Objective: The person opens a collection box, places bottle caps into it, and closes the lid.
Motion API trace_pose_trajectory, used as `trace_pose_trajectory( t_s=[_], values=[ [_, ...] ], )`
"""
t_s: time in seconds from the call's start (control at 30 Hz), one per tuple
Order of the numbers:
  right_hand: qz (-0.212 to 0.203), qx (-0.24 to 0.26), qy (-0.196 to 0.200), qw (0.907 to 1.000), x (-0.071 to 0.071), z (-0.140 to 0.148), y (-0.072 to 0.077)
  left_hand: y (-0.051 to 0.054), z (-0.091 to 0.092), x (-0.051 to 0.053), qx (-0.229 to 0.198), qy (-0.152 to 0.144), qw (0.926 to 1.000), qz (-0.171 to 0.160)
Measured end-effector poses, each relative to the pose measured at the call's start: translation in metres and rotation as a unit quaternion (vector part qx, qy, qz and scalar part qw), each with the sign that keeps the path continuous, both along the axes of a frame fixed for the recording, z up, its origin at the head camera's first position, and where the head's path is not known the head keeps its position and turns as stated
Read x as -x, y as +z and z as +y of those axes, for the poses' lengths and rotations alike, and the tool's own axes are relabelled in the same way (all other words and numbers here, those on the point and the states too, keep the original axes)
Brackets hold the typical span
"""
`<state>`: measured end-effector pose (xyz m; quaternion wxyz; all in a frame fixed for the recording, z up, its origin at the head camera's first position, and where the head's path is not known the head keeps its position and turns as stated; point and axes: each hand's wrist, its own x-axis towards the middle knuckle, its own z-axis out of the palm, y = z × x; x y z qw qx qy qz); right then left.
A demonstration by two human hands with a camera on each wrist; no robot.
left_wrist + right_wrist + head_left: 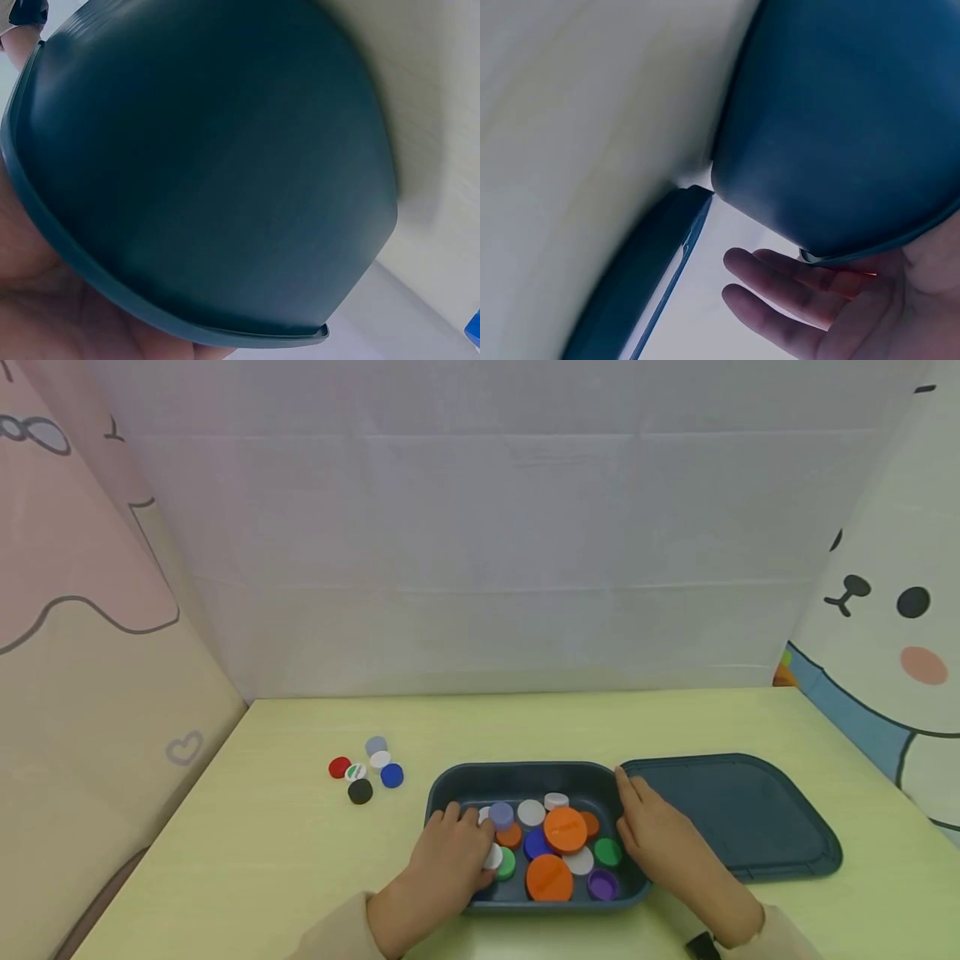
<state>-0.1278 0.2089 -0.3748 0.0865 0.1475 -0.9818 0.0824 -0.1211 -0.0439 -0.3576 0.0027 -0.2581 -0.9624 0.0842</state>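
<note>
In the head view a dark blue-green plastic box (525, 770) holds several bottle caps in orange, white, blue, green and purple. Over its left wall reaches my left hand (450, 856), fingers bent down inside. A white bottle cap (492, 857) sits between its thumb and index finger, beside a green cap (505, 864). My right hand (660, 835) rests at the right rim, its fingers fairly straight and holding no cap. The left wrist view shows the box's outer wall (210, 172), which hides the left fingertips. Relaxed right fingers (780, 285) appear below the rim in the right wrist view.
A matching dark lid (735, 818) lies on the table to the right, close against the box. Several loose caps, among them a red cap (340, 767), a black cap (360, 791) and a blue cap (392, 775), lie left of the box. A white backdrop (495, 560) stands behind.
</note>
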Motion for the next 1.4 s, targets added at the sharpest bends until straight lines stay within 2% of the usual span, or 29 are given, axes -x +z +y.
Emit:
trace_pose_trajectory(
  t_s=[0.3,0.5,0.6,0.67,0.9,1.07,1.17,1.27,1.4],
  values=[
    [0.024,-0.018,0.001,0.9995,-0.001,-0.001,-0.002,0.0,-0.001,-0.001,0.003,-0.002,0.9999,0.011],
    [0.013,-0.018,-0.002,0.9998,-0.002,0.0,-0.001,0.008,-0.006,-0.001,-0.023,0.002,0.9997,-0.009],
    [0.007,-0.016,-0.003,0.9998,-0.002,0.0,0.0,0.012,-0.01,-0.001,-0.038,0.0,0.9993,-0.007],
    [0.006,-0.014,-0.002,0.9999,-0.002,0.0,0.0,0.014,-0.013,-0.002,-0.049,0.0,0.9988,0.006],
    [0.01,-0.011,0.002,0.9999,-0.003,0.0,0.0,0.02,-0.028,0.001,-0.1,-0.004,0.9899,0.1],
    [0.003,-0.009,0.001,1.0,-0.003,0.0,0.0,0.025,-0.038,0.005,-0.126,0.016,0.9856,0.112],
    [-0.001,-0.008,-0.002,1.0,-0.003,0.0,0.0,0.026,-0.046,0.007,-0.13,0.027,0.9821,0.133],
    [-0.001,-0.008,-0.003,1.0,-0.002,0.001,0.0,0.025,-0.054,0.012,-0.13,0.044,0.9788,0.153],
    [-0.001,-0.007,-0.003,1.0,-0.002,0.001,0.0,0.022,-0.066,0.021,-0.14,0.069,0.9757,0.154]
  ],
)
